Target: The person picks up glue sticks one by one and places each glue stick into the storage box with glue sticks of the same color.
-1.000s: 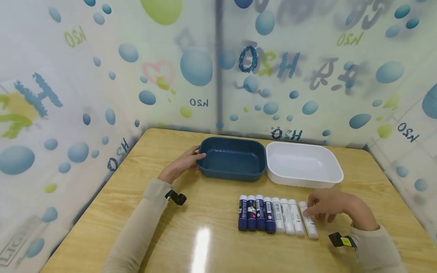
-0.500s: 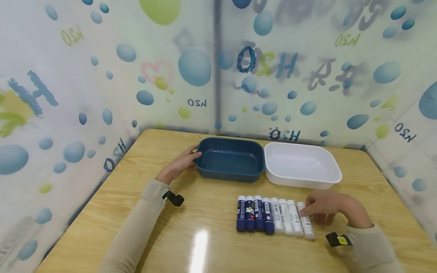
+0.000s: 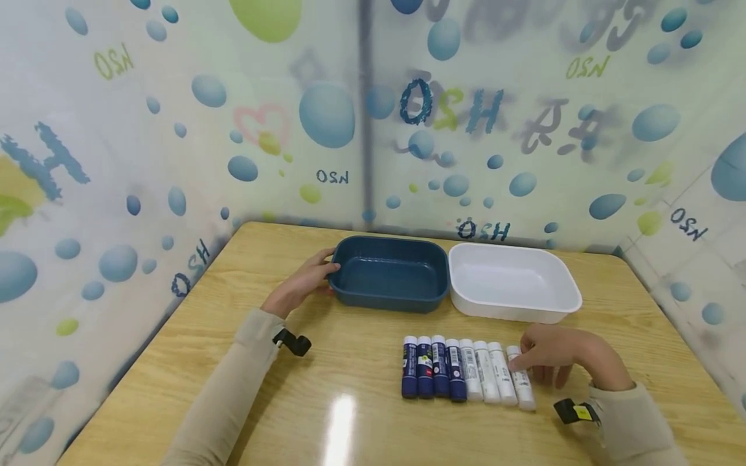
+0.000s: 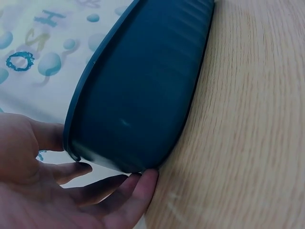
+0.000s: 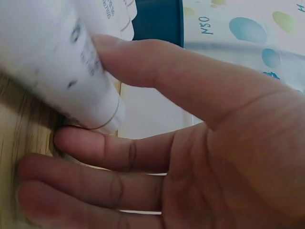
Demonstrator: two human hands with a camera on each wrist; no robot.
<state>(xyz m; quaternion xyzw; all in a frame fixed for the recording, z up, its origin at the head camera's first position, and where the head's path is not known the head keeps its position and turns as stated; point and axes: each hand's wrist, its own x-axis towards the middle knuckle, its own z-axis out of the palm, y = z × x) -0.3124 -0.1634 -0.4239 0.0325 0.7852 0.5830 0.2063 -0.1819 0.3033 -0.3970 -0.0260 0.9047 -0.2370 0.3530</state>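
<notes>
My left hand [image 3: 300, 283] holds the left end of a dark blue plastic bin [image 3: 390, 299], thumb over its rim and fingers against the end wall; the left wrist view has the bin's outer side [image 4: 138, 90] with fingertips at its lower edge. A row of glue sticks lies side by side on the table: several navy ones [image 3: 425, 375] with white caps, then several white ones [image 3: 502, 378]. My right hand [image 3: 550, 355] pinches the rightmost white glue stick [image 5: 57, 62], its thumb on the barrel and its index finger at the other side near the end.
A white plastic bin [image 3: 513, 310] stands against the right side of the blue one, behind the glue sticks. The wooden table [image 3: 280, 414] meets a patterned curtain [image 3: 431, 162] at its back and sides.
The rightmost white glue stick has turned slightly, its lower end shifting left towards the row under my right hand. My left hand stays on the blue bin. The head view drifts a little.
</notes>
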